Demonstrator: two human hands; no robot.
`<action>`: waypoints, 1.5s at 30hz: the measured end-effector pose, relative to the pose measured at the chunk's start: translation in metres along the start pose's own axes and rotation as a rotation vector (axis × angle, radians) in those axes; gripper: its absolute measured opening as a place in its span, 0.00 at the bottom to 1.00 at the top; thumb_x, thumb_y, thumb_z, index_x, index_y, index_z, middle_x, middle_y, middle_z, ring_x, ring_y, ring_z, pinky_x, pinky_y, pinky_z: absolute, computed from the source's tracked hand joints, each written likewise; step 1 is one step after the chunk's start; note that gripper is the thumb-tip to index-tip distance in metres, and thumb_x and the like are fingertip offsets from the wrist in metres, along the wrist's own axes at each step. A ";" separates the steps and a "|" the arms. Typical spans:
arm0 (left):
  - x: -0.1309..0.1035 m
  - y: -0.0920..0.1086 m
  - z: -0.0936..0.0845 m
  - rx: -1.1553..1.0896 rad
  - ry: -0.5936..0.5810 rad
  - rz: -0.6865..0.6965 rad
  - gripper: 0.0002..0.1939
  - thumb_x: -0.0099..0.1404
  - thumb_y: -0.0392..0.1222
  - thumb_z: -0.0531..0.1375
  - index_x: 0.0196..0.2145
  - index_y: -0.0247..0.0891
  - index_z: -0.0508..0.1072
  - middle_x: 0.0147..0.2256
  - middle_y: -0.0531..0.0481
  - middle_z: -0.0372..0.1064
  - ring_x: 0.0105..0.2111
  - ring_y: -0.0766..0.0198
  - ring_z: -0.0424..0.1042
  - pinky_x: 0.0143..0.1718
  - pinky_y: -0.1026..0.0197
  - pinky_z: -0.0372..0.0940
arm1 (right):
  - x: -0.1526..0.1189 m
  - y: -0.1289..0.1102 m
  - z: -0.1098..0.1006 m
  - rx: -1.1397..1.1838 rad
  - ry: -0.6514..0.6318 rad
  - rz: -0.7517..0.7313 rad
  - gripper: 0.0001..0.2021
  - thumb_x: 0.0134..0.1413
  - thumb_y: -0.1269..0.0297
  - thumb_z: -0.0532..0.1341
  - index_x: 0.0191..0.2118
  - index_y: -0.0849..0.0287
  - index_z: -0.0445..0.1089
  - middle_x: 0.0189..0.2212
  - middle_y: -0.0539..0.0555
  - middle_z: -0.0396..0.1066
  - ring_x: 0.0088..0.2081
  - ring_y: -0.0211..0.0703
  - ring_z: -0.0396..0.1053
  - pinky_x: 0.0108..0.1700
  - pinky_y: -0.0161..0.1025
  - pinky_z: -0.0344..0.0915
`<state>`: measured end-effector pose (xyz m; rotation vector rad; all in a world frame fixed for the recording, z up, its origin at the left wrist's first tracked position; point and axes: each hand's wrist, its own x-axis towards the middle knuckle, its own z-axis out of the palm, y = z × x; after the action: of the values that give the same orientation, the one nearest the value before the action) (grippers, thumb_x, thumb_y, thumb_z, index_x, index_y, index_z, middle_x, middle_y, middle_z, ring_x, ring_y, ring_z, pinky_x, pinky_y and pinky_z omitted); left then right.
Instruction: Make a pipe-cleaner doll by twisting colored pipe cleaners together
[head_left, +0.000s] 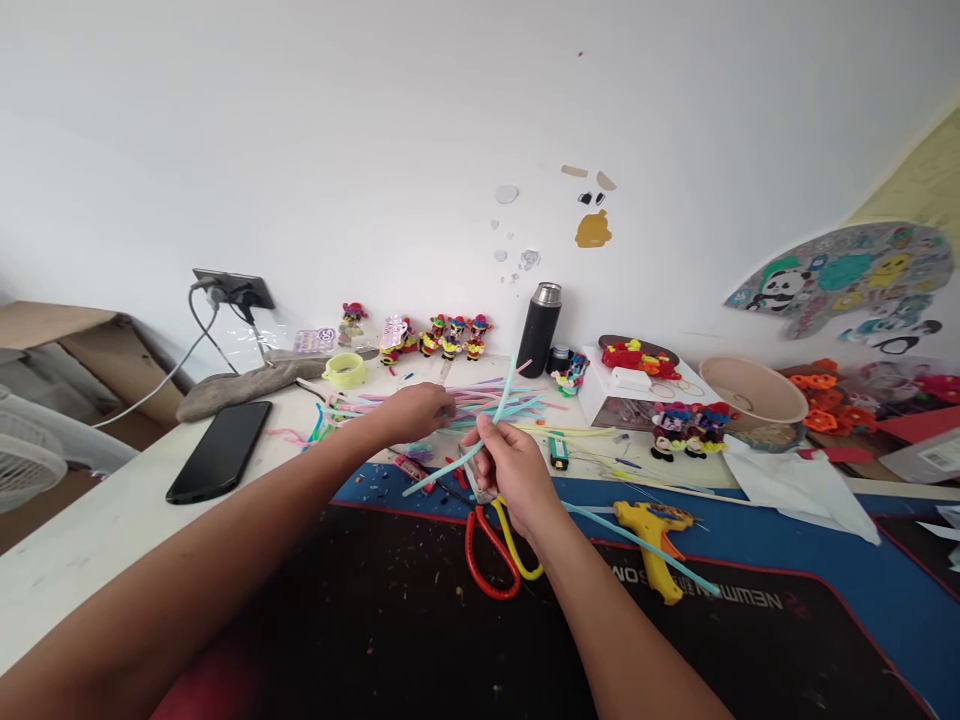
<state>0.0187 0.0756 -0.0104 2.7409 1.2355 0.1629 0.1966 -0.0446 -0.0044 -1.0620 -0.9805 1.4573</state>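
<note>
In my head view, my right hand [517,468] had its fingers clamped on a pale-blue pipe cleaner [448,467], above the surface [82,560]. Its long axis curved from lower left up toward the wall [390,150]. My left hand [420,411] was over piled pipe cleaners [525,408], fingers curled; I couldn't tell if they gripped any. Nearest me, the red-edged dark mat [390,610] offered open room.

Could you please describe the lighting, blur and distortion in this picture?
Head view: diffuse light on the wall; a glint atop the flask; the right hand and its pale-blue stem fairly sharp; a red patch at bottom left blurred; wide-angle stretching toward the edges.
</note>
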 end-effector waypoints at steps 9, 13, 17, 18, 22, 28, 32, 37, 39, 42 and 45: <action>0.004 -0.003 0.011 -0.050 0.042 0.006 0.08 0.62 0.38 0.58 0.35 0.40 0.78 0.33 0.45 0.77 0.34 0.55 0.73 0.33 0.59 0.60 | 0.002 0.000 0.000 0.034 0.004 0.016 0.25 0.50 0.39 0.68 0.29 0.59 0.69 0.14 0.42 0.57 0.14 0.32 0.56 0.15 0.30 0.46; -0.001 0.003 0.003 -0.086 0.088 0.018 0.10 0.66 0.40 0.57 0.36 0.39 0.79 0.36 0.44 0.77 0.37 0.54 0.73 0.36 0.58 0.61 | 0.001 0.000 -0.001 0.037 -0.003 0.028 0.25 0.50 0.39 0.68 0.29 0.60 0.69 0.14 0.42 0.57 0.14 0.32 0.56 0.15 0.30 0.46; -0.019 0.017 -0.016 -0.407 0.150 -0.028 0.13 0.69 0.47 0.57 0.38 0.39 0.78 0.35 0.47 0.77 0.35 0.57 0.73 0.36 0.60 0.62 | -0.001 -0.002 -0.001 0.046 -0.005 0.024 0.24 0.51 0.40 0.68 0.29 0.60 0.70 0.14 0.43 0.57 0.14 0.31 0.56 0.16 0.30 0.46; -0.026 0.022 -0.021 -0.515 0.116 -0.030 0.15 0.71 0.51 0.56 0.37 0.40 0.78 0.34 0.48 0.77 0.34 0.58 0.73 0.36 0.61 0.62 | -0.001 -0.002 -0.001 0.047 0.000 0.025 0.24 0.51 0.40 0.68 0.30 0.60 0.70 0.14 0.42 0.57 0.14 0.31 0.56 0.16 0.30 0.46; -0.054 0.039 -0.041 -0.824 -0.106 0.046 0.19 0.72 0.56 0.56 0.40 0.40 0.80 0.35 0.47 0.79 0.36 0.57 0.77 0.37 0.62 0.66 | -0.001 -0.003 -0.001 0.054 0.018 0.031 0.25 0.50 0.39 0.68 0.30 0.60 0.70 0.14 0.43 0.58 0.14 0.31 0.56 0.16 0.30 0.46; -0.091 0.039 -0.063 -1.050 -0.277 -0.033 0.20 0.65 0.48 0.67 0.54 0.45 0.77 0.29 0.50 0.77 0.30 0.58 0.75 0.34 0.61 0.67 | 0.001 -0.006 -0.003 0.103 0.045 0.040 0.25 0.46 0.39 0.70 0.29 0.60 0.70 0.15 0.43 0.59 0.15 0.32 0.57 0.15 0.29 0.45; -0.102 0.015 -0.061 -1.394 -0.027 -0.153 0.15 0.62 0.43 0.69 0.47 0.42 0.80 0.29 0.48 0.76 0.29 0.61 0.73 0.33 0.62 0.67 | 0.000 -0.006 -0.004 0.127 0.038 0.043 0.25 0.46 0.39 0.70 0.29 0.60 0.71 0.15 0.43 0.58 0.15 0.32 0.57 0.16 0.30 0.45; -0.089 0.005 -0.034 -1.808 0.300 -0.255 0.13 0.55 0.41 0.73 0.38 0.37 0.81 0.29 0.48 0.74 0.28 0.66 0.71 0.31 0.65 0.66 | 0.000 -0.002 -0.003 0.088 0.007 0.052 0.25 0.47 0.39 0.69 0.31 0.60 0.72 0.15 0.43 0.59 0.15 0.31 0.56 0.16 0.29 0.46; -0.082 0.012 -0.023 -1.844 0.343 -0.288 0.15 0.54 0.42 0.74 0.38 0.34 0.81 0.26 0.49 0.71 0.26 0.69 0.68 0.28 0.67 0.64 | 0.000 0.000 -0.003 0.069 -0.008 0.060 0.26 0.48 0.38 0.69 0.31 0.60 0.72 0.16 0.44 0.59 0.15 0.31 0.56 0.16 0.29 0.46; -0.075 0.026 -0.012 -1.825 0.336 -0.326 0.17 0.54 0.45 0.75 0.36 0.32 0.81 0.25 0.50 0.70 0.25 0.69 0.66 0.28 0.67 0.63 | 0.000 0.002 -0.002 0.057 -0.024 0.068 0.26 0.48 0.38 0.69 0.32 0.60 0.72 0.15 0.44 0.60 0.15 0.31 0.56 0.16 0.29 0.46; -0.072 0.035 -0.006 -1.734 0.322 -0.346 0.16 0.55 0.49 0.74 0.33 0.32 0.80 0.25 0.50 0.70 0.25 0.69 0.66 0.28 0.66 0.61 | -0.001 0.003 0.000 0.042 -0.034 0.093 0.26 0.47 0.38 0.69 0.32 0.60 0.72 0.15 0.43 0.60 0.15 0.31 0.56 0.17 0.29 0.46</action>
<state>-0.0037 -0.0011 -0.0021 1.0048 0.8095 1.0343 0.1959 -0.0461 -0.0072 -1.0671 -0.9310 1.5699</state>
